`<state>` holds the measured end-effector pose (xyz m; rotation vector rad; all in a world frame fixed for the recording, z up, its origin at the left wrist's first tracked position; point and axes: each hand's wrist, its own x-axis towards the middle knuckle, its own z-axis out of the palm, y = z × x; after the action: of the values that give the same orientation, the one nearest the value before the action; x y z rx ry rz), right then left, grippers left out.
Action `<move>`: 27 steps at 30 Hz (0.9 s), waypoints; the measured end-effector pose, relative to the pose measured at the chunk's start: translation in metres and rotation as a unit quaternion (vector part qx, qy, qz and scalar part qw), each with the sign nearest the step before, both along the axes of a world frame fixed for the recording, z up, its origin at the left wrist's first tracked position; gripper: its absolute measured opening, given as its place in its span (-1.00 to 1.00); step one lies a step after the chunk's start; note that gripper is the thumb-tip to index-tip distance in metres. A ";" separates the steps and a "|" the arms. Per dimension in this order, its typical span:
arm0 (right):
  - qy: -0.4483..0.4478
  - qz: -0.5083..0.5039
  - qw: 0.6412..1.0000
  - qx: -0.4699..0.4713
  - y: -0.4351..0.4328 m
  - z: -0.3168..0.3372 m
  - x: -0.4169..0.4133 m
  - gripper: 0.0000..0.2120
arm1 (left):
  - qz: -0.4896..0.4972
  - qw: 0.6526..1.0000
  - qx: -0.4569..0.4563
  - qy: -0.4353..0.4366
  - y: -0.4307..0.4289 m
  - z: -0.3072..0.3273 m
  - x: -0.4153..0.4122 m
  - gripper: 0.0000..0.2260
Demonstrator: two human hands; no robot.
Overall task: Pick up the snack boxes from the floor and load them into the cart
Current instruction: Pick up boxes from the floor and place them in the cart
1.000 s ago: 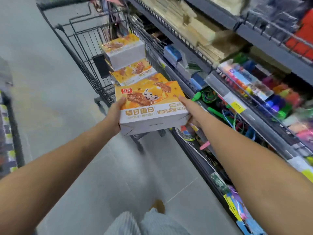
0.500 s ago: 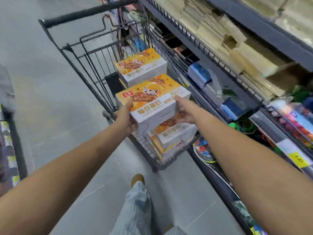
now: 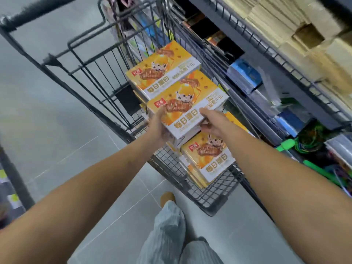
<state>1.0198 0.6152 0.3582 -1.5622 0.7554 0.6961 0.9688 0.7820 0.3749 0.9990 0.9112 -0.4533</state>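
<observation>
I hold an orange and white snack box (image 3: 187, 103) over the black wire cart (image 3: 209, 195). My left hand (image 3: 159, 126) grips its near left corner. My right hand (image 3: 213, 121) grips its near right side, thumb on top. The box hangs inside the cart's basket, above the other boxes. Behind it a second snack box (image 3: 163, 67) sits high on a stack. Below my right hand a third snack box (image 3: 207, 159) lies tilted at the cart's near end, with edges of more boxes under it.
The cart's black handle bar (image 3: 38, 11) runs across the upper left. A store shelf (image 3: 266, 60) with stationery and cardboard packs stands close on the right of the cart. Grey tiled floor (image 3: 57, 111) spreads to the left. My striped trouser leg and shoe (image 3: 167, 199) are below the cart.
Both hands have carried the box forward and down, from in front of the cart to inside its basket above the stacked boxes. I have stepped closer to the cart.
</observation>
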 end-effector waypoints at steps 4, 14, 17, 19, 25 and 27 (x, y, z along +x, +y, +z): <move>-0.018 -0.052 0.998 0.002 -0.002 -0.005 0.004 -0.79 | -0.046 0.998 -0.032 0.021 0.001 -0.001 0.010 -0.49; -0.068 -0.065 0.995 0.031 -0.021 0.020 -0.017 -0.52 | -0.025 0.997 0.070 0.029 -0.023 0.019 0.009 -0.37; -0.094 -0.060 0.993 0.043 -0.035 0.033 -0.037 -0.60 | -0.035 0.987 0.154 0.007 -0.041 0.025 0.001 -0.34; -0.105 -0.069 0.991 0.043 -0.049 0.042 -0.056 -0.68 | -0.090 0.982 0.163 -0.031 -0.061 0.044 -0.015 -0.37; -0.111 -0.129 0.984 0.047 -0.100 0.065 -0.146 -0.84 | -0.242 0.958 0.112 -0.105 -0.114 0.077 -0.074 -0.79; -0.115 -0.175 0.977 0.044 -0.129 0.068 -0.199 -0.84 | -0.296 0.941 0.102 -0.127 -0.142 0.081 -0.111 -0.75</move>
<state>0.8211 0.4859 0.4258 -1.3546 0.7882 0.2794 0.8582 0.6402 0.4555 1.4917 0.4149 -0.7235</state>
